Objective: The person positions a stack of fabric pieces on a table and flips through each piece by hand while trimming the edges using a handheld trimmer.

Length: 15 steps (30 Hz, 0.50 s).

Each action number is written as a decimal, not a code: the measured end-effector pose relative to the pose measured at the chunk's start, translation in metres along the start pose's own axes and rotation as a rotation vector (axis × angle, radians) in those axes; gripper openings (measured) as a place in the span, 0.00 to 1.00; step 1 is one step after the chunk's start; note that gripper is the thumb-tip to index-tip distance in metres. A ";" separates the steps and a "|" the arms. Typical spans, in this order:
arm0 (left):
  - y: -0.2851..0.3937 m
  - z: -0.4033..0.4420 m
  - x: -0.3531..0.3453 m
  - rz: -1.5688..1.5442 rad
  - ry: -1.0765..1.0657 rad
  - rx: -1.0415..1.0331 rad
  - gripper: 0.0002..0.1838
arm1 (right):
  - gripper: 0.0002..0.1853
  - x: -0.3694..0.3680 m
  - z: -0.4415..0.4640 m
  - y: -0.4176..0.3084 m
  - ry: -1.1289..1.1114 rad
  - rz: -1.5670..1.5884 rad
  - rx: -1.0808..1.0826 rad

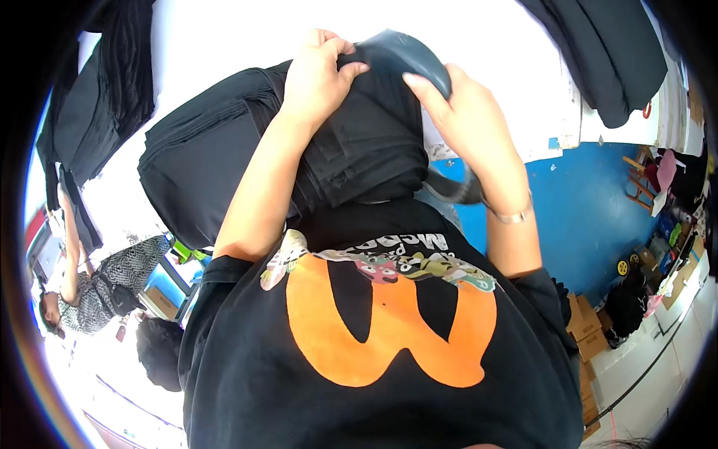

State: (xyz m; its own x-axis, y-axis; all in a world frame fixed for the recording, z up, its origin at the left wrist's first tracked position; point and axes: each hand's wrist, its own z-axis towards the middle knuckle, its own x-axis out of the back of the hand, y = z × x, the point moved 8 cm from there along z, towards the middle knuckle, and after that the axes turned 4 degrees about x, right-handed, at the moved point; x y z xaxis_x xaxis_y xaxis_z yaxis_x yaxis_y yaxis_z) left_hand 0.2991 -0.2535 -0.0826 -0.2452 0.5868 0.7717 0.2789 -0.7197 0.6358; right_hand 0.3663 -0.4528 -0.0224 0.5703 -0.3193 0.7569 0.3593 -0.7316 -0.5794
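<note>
At far left, a co-worker (pixel 105 292) in patterned clothing is standing beyond the surface (pixel 217 34), with one hand at the lower end of some draped black cloth (pixel 112 90). A strip of white surface is separating that cloth from the folded black stack (pixel 209 153), whose near side is lying close to the wearer's shirt (pixel 247 352), leaving little room there. The left hand (pixel 348 60), above the stack, is pinching the left end of a dark glossy piece (pixel 407 54) between thumb and fingers. The piece is arching between both hands, over the stack's far edge. The right hand (pixel 449 93) is gripping its right end, thumb on the near side. Below that wrist a dark band (pixel 450 194) is showing, blurred. Rightward, white surface is extending to its near edge, blue floor (pixel 553 202) lying beyond; more black cloth (pixel 609 56) is overhanging that edge farther right.
</note>
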 end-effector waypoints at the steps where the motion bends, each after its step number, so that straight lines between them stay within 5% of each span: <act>1: -0.002 -0.001 0.000 -0.024 -0.009 0.014 0.15 | 0.34 -0.003 0.007 -0.002 0.048 0.006 0.039; 11: 0.005 -0.005 0.014 -0.026 0.018 0.032 0.11 | 0.34 0.003 -0.002 -0.002 0.016 -0.006 -0.024; 14: 0.029 -0.017 0.047 -0.079 -0.217 -0.212 0.10 | 0.34 0.009 -0.020 0.004 0.011 0.041 -0.033; 15: 0.012 -0.023 0.047 -0.120 -0.364 -0.003 0.13 | 0.34 0.009 -0.030 0.008 -0.053 0.013 -0.060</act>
State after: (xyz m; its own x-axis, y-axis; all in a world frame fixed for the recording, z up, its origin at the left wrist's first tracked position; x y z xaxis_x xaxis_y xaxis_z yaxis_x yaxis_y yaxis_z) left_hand 0.2700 -0.2431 -0.0393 0.0695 0.7602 0.6459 0.2657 -0.6382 0.7226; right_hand 0.3518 -0.4797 -0.0106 0.6139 -0.2980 0.7310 0.3071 -0.7629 -0.5690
